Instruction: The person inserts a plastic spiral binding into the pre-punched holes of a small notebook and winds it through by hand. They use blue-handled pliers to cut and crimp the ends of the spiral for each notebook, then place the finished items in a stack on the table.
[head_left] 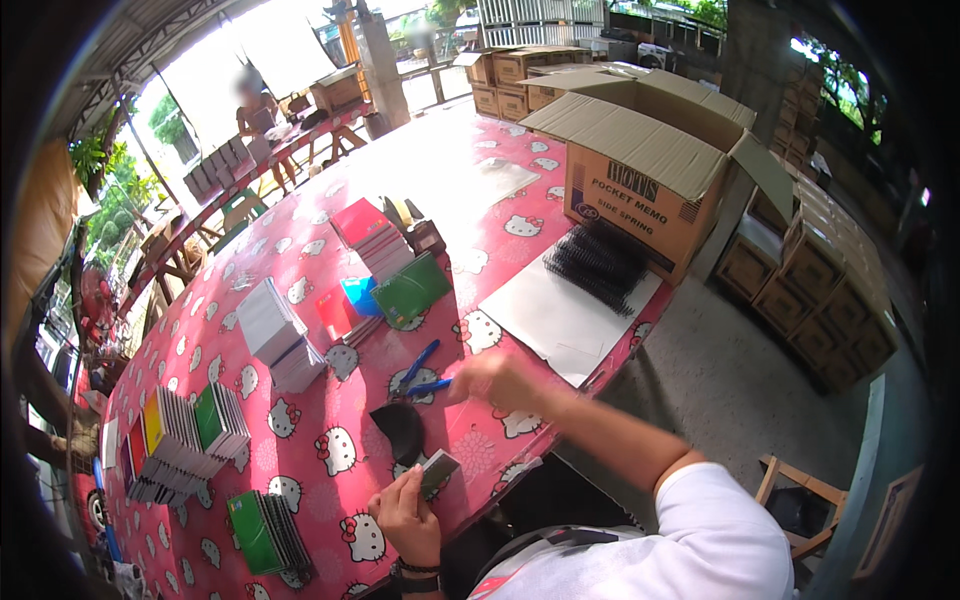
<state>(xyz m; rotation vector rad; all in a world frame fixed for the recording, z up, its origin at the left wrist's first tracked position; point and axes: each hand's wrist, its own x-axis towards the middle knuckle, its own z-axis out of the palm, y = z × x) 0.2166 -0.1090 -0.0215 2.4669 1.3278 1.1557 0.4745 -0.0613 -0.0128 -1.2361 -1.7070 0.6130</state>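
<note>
My left hand [405,512], fingers closed, holds a small dark-green memo notebook [439,470] near the table's front edge. My right hand [492,382] reaches over the table with curled, slightly blurred fingers. Its fingertips meet the end of one handle of a pair of blue-handled pliers [428,387]. The pliers lie with their handles spread. Between the pliers and the notebook is a black, curved, half-round object [400,432] whose kind I cannot make out. Right of my right hand, a heap of black spiral binding wires [597,266] rests on a white sheet [540,318].
Stacks of green notebooks [265,532], mixed-colour notebooks [180,440], white pads [275,335] and red notebooks [370,235] stand on the pink patterned table [310,400]. An open cardboard box [640,190] stands at the back right; more cartons [815,270] are piled beyond. Another person [258,115] is far left.
</note>
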